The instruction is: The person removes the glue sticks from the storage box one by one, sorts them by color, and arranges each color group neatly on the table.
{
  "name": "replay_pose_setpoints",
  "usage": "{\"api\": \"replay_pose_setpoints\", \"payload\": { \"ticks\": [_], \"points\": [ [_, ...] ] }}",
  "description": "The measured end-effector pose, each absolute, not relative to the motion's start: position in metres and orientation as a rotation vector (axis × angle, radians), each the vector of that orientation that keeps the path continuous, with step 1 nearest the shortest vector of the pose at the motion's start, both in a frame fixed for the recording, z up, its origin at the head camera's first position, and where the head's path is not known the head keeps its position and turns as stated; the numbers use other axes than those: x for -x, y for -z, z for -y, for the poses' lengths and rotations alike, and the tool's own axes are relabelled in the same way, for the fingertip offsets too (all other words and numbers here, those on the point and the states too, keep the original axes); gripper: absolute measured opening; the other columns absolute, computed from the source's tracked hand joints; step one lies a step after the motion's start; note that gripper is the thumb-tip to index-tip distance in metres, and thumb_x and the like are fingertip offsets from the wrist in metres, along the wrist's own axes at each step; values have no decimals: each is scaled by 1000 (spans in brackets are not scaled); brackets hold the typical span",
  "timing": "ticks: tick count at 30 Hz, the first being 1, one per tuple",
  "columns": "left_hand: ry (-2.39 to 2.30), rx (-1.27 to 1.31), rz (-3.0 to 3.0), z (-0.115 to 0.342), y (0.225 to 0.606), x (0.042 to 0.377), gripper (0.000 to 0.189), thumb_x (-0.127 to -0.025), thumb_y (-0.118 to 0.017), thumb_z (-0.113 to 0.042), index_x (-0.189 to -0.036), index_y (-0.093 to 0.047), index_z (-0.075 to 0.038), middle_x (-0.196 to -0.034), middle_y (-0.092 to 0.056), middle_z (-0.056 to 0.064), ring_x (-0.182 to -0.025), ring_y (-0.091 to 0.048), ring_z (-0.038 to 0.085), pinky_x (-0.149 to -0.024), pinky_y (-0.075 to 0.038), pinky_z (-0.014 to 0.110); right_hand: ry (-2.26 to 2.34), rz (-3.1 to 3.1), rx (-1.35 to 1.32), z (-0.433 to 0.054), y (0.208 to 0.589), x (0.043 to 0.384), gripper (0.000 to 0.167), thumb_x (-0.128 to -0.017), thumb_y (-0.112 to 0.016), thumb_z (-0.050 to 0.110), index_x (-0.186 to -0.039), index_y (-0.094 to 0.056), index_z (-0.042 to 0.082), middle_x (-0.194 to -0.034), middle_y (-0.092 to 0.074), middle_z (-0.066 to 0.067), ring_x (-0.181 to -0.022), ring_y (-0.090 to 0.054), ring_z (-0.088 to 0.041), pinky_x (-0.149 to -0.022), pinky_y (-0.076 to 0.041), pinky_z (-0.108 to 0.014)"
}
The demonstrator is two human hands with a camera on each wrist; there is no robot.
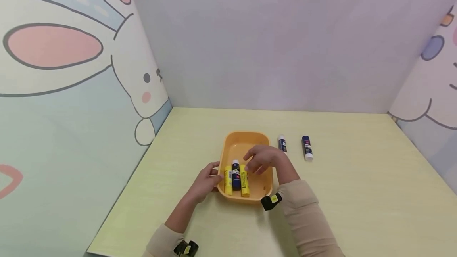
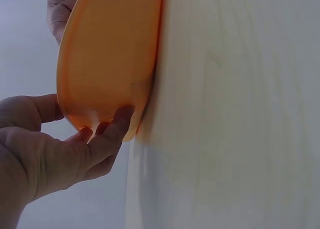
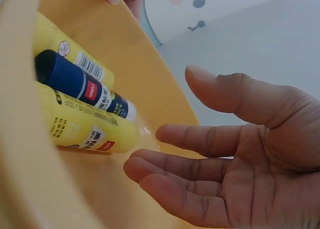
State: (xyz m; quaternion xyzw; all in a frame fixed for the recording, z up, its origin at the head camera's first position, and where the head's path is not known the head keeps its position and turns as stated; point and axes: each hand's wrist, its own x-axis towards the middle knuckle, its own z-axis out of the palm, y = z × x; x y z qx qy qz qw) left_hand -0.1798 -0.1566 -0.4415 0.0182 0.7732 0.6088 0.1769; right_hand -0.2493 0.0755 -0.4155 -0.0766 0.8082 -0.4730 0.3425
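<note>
An orange plastic tray (image 1: 246,138) stands on the table with three glue sticks lying side by side in its left part. The middle one is a dark blue glue stick (image 1: 236,177), between a left yellow glue stick (image 1: 228,181) and a right yellow glue stick (image 1: 244,182). My left hand (image 1: 204,181) grips the tray's left side; in the left wrist view, thumb at the rim, fingers against the outer wall (image 2: 107,54). Over the tray hovers my right hand (image 1: 262,158), holding nothing. The right wrist view shows its fingers (image 3: 200,139) loosely extended near the yellow stick's end.
To the right of the tray, a white-capped blue glue stick (image 1: 282,142) lies partly behind the right hand. Farther right lies another blue glue stick (image 1: 307,148) with a white end. Walls with cartoon animals border the pale table (image 1: 357,177).
</note>
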Motion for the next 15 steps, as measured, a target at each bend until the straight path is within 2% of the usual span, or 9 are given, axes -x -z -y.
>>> {"api": "replay_pose_setpoints", "payload": {
  "ticks": [5,12,15],
  "points": [
    [-1718,-57,-2181,154,427,174,50,-92,-50,-3,-138,-34,3,-107,-48,19,-94,-56,34,-69,-54,38,1156,-2104,163,-72,422,253,46,-77,-75,11,-119,-59,2,-96,-61,-11,-81,-61,-27,-69,-54,-37],
    [-1745,-68,-2167,160,454,186,53,-91,-53,-7,-140,-34,-2,-109,-49,18,-91,-58,28,-66,-55,38,1187,-2063,116,-68,431,258,43,-79,-72,9,-119,-57,3,-90,-64,-14,-81,-64,-28,-68,-55,-38],
    [-1743,-74,-2168,158,444,182,52,-91,-52,-6,-140,-34,0,-108,-49,18,-92,-58,30,-67,-55,37,1223,-2033,83,-67,434,260,43,-79,-71,6,-120,-56,2,-92,-64,-15,-81,-64,-28,-67,-55,-39]
  ]
}}
